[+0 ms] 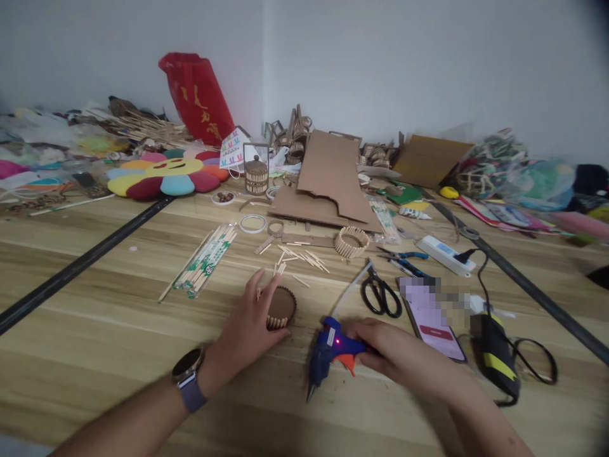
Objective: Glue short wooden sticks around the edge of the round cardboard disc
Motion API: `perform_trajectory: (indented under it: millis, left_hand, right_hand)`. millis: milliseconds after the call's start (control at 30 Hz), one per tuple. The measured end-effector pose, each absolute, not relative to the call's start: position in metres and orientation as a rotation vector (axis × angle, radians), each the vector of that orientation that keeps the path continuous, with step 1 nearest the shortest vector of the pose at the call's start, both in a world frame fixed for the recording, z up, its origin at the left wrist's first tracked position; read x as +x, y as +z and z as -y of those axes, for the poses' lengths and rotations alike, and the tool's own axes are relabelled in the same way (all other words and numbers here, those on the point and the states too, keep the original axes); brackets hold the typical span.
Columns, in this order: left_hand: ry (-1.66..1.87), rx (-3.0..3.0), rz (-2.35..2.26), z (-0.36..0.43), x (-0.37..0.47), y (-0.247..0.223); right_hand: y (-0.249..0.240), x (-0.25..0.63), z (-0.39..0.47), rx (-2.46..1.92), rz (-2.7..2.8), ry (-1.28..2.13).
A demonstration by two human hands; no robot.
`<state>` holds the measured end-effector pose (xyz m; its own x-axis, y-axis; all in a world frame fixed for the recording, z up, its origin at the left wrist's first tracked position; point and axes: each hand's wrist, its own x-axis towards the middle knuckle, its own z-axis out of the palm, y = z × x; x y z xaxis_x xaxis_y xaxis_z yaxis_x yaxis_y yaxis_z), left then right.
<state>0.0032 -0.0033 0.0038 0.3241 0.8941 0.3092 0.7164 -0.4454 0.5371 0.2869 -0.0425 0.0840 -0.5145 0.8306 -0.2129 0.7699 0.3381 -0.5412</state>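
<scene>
One stick-edged round base (282, 306) on the table (114, 355); left hand (251, 324) angled at its side, fingers apart; one glue gun (327, 349), nozzle down, right hand (383, 346) clamped around its handle; two black-handled scissor loops (381, 298) beyond

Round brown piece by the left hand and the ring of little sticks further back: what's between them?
Short loose sticks lie scattered between the round brown piece and the stick ring, with some bare table; the head view shows it.

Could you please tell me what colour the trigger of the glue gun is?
The trigger is orange-red, as the head view shows.
</scene>
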Motion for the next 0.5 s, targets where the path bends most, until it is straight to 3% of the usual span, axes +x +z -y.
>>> perform_trajectory:
  millis: [500]
  left_hand:
    - [0.887, 2.316, -1.384, -0.001, 0.000, -0.004]
  right_hand:
    - [0.071, 0.298, 0.042, -1.475, 2.018, 1.015]
